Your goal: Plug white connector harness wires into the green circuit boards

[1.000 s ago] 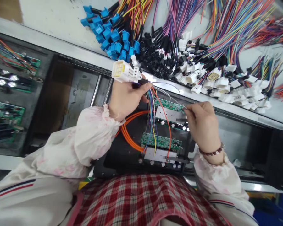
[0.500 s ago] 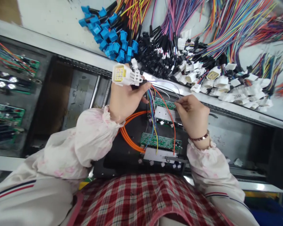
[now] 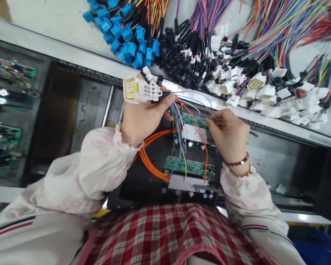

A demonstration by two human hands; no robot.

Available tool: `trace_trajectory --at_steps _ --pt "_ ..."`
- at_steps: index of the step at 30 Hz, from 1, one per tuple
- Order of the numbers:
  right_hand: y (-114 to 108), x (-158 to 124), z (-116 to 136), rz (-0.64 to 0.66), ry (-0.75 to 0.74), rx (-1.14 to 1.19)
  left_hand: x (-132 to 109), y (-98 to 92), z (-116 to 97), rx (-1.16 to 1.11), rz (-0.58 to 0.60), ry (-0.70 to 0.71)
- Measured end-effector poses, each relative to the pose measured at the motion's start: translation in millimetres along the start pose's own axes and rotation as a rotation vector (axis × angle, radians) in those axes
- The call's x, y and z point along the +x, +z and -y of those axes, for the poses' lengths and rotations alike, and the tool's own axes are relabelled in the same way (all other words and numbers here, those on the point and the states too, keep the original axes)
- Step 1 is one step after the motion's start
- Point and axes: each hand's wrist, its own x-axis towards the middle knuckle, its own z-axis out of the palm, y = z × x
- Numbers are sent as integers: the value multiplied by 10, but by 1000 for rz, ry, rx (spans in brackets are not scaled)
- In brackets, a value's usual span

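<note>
My left hand is closed round a wire harness, whose white connectors stick out past the fingers on the left. Its loose coloured wires fan out to the right and downward from my thumb. Between thumb and fingertips, my right hand pinches the end of a thin purple-grey wire that arches over from the harness. Below the hands lie two green circuit boards, the upper board and the lower board. Each has a pale metal plate along its front side.
Coiled orange cable lies left of the boards. Behind the metal rail are heaped harnesses with blue connectors, black connectors and white connectors. More circuit boards sit in the left part of the line.
The view has shifted slightly. My left hand with the harness appears a little further left, my right hand a little further right. Both grips look the same.
</note>
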Motion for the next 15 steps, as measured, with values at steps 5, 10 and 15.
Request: trace_trajectory --at_steps 5,10,15 --pt "-110 -45 38 32 28 -81 1 1 -44 53 11 -24" --pt "-474 -551 199 256 137 -64 4 12 -2 14 -6 -35" --pt "-631 -803 201 336 173 165 -11 36 -6 5 -28 18"
